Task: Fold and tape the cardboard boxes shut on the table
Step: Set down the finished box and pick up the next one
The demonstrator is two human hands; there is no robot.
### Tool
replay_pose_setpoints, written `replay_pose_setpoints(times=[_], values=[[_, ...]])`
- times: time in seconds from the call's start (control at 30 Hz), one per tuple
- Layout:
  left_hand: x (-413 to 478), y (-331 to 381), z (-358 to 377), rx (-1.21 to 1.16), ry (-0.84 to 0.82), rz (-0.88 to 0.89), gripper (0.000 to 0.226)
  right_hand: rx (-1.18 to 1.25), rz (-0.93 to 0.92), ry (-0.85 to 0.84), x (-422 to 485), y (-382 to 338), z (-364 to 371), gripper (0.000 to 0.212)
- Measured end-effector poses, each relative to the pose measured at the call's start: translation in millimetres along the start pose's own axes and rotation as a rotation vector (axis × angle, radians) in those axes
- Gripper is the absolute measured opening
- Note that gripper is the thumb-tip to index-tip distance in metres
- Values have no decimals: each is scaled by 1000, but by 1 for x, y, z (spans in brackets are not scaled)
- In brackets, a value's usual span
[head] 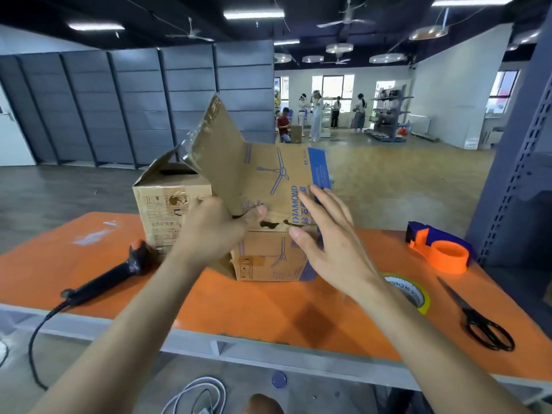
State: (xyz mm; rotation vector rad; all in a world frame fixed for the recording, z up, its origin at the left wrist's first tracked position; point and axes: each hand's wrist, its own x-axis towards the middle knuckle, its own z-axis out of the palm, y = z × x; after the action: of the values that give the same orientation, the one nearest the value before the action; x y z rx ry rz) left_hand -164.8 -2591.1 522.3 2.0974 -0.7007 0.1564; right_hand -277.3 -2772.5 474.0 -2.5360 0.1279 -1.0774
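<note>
Fan-print box [268,261]: brown cardboard, worn, blue ceiling-fan drawing and "DIAMOND" lettering, ragged tear along the fold; stands mid orange worktop [268,312]. Its long flap [257,174] is upright, with old tape at the tip. Plain box [170,204]: brown, top flaps raised, just beside it at rear left. Left hand [215,231] pinches the flap's torn base, thumb in front. Right hand [334,243]: fingers [325,201] straight, flat on the printed face. Count: boxes 2; tape dispenser [442,249] 1; tape roll [418,297] 1; scissors [478,318] 1 pair; corded handheld scanner [113,276] 1
</note>
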Motion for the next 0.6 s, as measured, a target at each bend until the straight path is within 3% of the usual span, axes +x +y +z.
replay_pose_setpoints(times=[0.1,0.2,0.27,0.37,0.47,0.6], values=[[-6,10,16,-274,80,9,20,-40,15,12,5,-5,6,61],[-8,14,29,-400,248,-56,38,-88,34,28,9,-10,14,59],[-8,18,31,-461,278,-75,39,-104,62,53,13,-12,16,58],[-4,17,25,-629,176,-148,16,-114,80,95,18,-11,9,59],[0,17,15,-781,63,-226,21,-139,64,102,20,-11,3,56],[-4,23,14,-819,50,-203,21,-335,29,148,29,-17,-4,51]])
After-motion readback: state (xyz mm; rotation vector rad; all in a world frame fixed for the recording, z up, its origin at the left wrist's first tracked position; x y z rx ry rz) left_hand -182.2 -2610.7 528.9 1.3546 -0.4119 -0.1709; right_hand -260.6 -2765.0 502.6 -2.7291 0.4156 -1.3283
